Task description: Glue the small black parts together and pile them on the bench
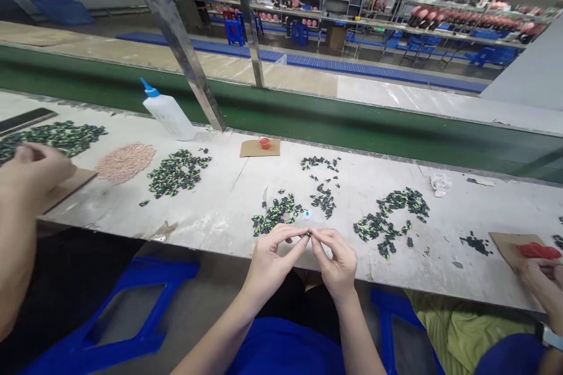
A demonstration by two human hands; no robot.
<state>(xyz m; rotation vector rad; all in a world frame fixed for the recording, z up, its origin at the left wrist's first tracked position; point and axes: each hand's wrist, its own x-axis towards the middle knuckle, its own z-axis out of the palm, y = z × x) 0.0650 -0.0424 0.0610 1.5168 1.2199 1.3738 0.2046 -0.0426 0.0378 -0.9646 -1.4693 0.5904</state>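
Observation:
My left hand (276,255) and my right hand (335,261) meet fingertip to fingertip over the table's near edge. Pinched between them is a small black-and-green piece (308,235), mostly covered by the fingers. Just beyond my left hand lies a pile of black-and-green pieces (275,214). A small white-and-blue item (307,214) stands right behind my fingertips. Loose black pieces (324,200) are scattered a little farther back. To the right of my right hand spreads another heap of black-and-green pieces (387,220).
A white bottle with a blue nozzle (169,116) stands at the back left, near a metal post (189,58). Pink pieces (126,162) lie left. Red material sits on cardboard (250,149). Co-workers' hands (33,173) work at both sides. A green conveyor belt (308,114) runs behind.

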